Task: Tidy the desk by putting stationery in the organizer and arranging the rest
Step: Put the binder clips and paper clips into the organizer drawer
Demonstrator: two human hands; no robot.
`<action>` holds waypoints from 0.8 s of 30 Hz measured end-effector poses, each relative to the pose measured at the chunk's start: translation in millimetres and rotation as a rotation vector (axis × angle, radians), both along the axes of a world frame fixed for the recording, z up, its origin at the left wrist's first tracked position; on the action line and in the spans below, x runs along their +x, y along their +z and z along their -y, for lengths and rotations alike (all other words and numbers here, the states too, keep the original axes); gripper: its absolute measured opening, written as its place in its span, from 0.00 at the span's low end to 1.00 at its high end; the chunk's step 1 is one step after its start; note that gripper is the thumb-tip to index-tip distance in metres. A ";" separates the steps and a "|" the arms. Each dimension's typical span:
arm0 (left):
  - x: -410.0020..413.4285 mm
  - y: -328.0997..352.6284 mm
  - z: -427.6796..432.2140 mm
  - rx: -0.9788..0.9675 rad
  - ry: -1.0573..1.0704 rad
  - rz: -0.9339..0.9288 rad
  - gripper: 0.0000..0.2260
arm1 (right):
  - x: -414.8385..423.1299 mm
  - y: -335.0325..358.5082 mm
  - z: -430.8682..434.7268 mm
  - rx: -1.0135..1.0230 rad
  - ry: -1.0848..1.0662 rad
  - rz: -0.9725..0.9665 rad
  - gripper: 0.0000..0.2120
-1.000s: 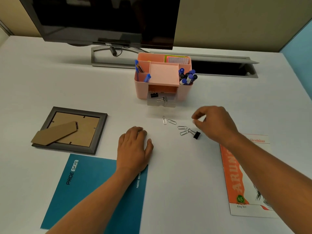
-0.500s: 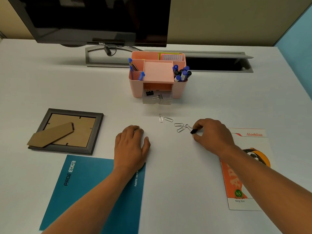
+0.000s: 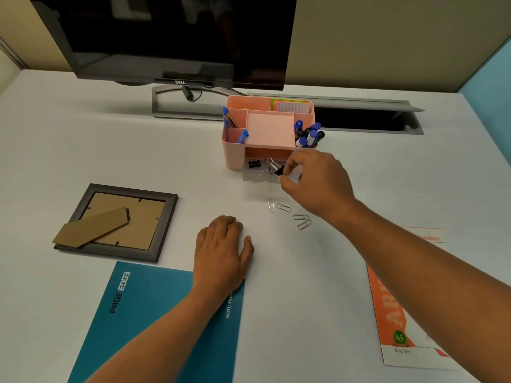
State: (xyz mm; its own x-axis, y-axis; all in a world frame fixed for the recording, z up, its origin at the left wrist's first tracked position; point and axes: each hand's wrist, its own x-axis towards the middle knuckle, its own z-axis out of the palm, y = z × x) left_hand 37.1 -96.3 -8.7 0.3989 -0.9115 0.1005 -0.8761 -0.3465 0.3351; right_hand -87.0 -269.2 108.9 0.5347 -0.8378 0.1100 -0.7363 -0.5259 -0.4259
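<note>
Mid-frame, my right hand point(image 3: 318, 186) fingers point(image 3: 297, 161) pinch a black binder clip point(image 3: 279, 171) above the pink plastic organizer point(image 3: 235, 154) and its clear drawer point(image 3: 255, 178); silver paper clips point(image 3: 283, 207) lie below.

Dark monitor point(image 3: 177, 37) at back; cable hatch point(image 3: 359, 120) open.

Open desk point(image 3: 110, 150) between photo frame point(image 3: 166, 225) and paper clips point(image 3: 283, 207); organizer point(image 3: 269, 128) and monitor point(image 3: 177, 37) beyond.
</note>
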 end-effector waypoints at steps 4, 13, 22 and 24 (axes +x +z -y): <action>0.7 -0.4 0.5 0.001 0.000 0.001 0.18 | 20.9 -4.7 13.1 -0.043 -0.017 -0.095 0.08; 0.4 -0.6 0.5 0.007 -0.001 -0.007 0.18 | 17.1 -14.7 11.7 -0.028 0.004 -0.069 0.12; -0.9 2.3 0.7 0.024 0.007 -0.008 0.20 | 4.4 -27.4 -21.6 -0.028 0.040 0.072 0.11; -0.8 2.2 0.3 0.030 0.008 -0.009 0.20 | 2.8 -31.8 -30.7 0.005 0.078 0.039 0.11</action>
